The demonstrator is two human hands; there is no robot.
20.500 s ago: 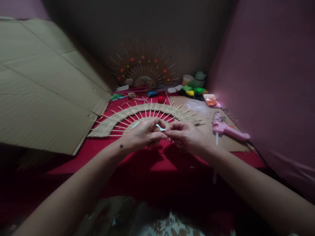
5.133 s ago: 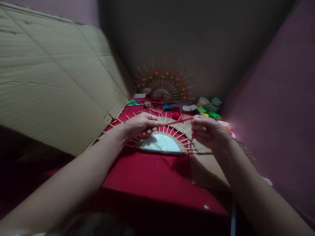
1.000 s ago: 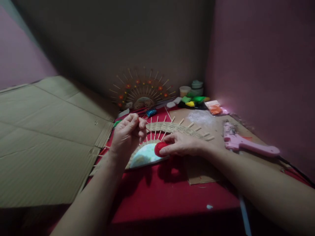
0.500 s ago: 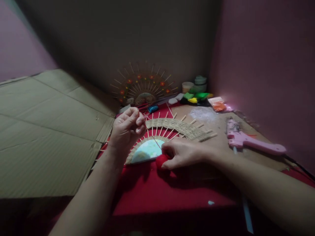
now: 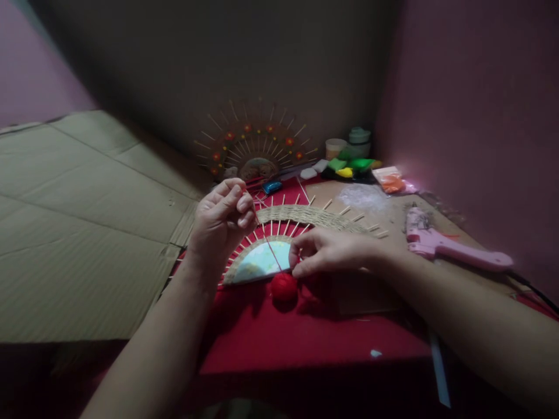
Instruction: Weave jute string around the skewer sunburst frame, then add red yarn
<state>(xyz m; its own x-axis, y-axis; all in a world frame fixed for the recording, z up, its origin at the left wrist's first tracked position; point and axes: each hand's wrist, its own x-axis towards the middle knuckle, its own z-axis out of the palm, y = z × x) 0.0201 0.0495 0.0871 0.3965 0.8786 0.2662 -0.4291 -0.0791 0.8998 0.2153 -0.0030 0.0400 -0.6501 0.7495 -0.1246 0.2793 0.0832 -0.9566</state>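
Observation:
My left hand (image 5: 222, 224) is raised over the left side of a half-round woven fan piece (image 5: 301, 218) with wooden sticks fanning out, and it pinches the end of a red yarn strand (image 5: 267, 247). The strand runs down to a red yarn ball (image 5: 283, 286) lying on the red cloth (image 5: 305, 337) in front of the fan's pale half-disc centre (image 5: 262, 265). My right hand (image 5: 327, 251) rests on the cloth just right of the ball, its fingertips closed at the lower part of the strand.
A finished stick fan with red dots (image 5: 255, 145) leans on the back wall. Coloured clay packets (image 5: 349, 166) and cups (image 5: 335, 146) sit at the back right. A pink glue gun (image 5: 449, 247) lies on cardboard to the right. A large cardboard sheet (image 5: 87, 221) lies left.
My right hand has set the red yarn ball down on the cloth and let go of it. My left hand has lifted the strand a little higher.

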